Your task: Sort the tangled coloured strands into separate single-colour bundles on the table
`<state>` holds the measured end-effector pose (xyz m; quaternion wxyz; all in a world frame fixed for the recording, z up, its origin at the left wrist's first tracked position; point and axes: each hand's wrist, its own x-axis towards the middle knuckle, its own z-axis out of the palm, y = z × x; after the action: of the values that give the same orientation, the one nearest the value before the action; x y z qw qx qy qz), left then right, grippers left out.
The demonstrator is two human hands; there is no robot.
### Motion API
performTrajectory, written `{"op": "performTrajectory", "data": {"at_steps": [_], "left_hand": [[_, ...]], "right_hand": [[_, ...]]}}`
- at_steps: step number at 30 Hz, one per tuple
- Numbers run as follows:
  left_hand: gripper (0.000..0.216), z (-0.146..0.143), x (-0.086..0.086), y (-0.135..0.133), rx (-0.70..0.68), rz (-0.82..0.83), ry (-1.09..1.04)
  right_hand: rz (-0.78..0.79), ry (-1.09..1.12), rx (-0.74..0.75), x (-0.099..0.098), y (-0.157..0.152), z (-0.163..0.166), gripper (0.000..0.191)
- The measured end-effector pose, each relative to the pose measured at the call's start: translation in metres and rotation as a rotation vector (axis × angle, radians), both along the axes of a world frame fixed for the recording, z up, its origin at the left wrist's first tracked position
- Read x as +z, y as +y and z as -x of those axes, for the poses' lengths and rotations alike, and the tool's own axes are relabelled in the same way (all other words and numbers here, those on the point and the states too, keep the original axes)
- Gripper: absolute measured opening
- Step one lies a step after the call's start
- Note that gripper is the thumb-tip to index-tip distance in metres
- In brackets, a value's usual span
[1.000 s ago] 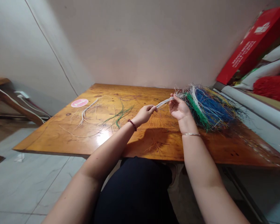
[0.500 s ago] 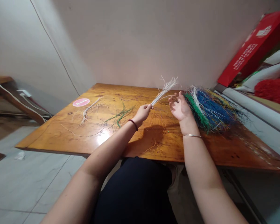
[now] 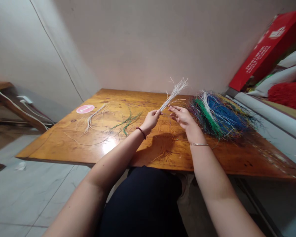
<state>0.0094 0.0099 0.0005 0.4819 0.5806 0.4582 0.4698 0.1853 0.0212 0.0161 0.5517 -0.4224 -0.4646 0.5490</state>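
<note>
Left hand [image 3: 151, 120] holds white strands [image 3: 175, 92] — red box [image 3: 266, 49]: contents unclear.

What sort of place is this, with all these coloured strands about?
Perhaps a small workroom or a corner of a home; I can't tell which. A wooden table bears a heap of coloured strands, and a person's left hand holds a bundle of white strands.

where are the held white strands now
In the head view, just right of centre, the left hand grips the white strands beside the right hand.
</note>
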Motion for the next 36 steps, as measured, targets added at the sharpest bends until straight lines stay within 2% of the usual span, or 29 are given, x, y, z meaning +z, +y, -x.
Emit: {"op": "performTrajectory", "data": {"at_steps": [8,15,26,36], "left_hand": [[0.035,-0.001,-0.005,0.004,0.012,-0.113,0.108],[0.036,-0.001,-0.005,0.004,0.014,-0.158,0.148],[0.035,-0.001,-0.005,0.002,-0.016,-0.166,0.177],[0.034,0.000,-0.005,0.003,-0.048,-0.167,0.206]], "right_hand": [[-0.030,0.104,-0.166,-0.001,0.004,0.001,0.037],[-0.047,0.165,-0.230,-0.001,0.006,0.000,0.040],[-0.138,0.027,-0.399,-0.005,0.012,-0.004,0.047],[-0.227,0.048,-0.479,-0.006,0.020,-0.011,0.040]]}}
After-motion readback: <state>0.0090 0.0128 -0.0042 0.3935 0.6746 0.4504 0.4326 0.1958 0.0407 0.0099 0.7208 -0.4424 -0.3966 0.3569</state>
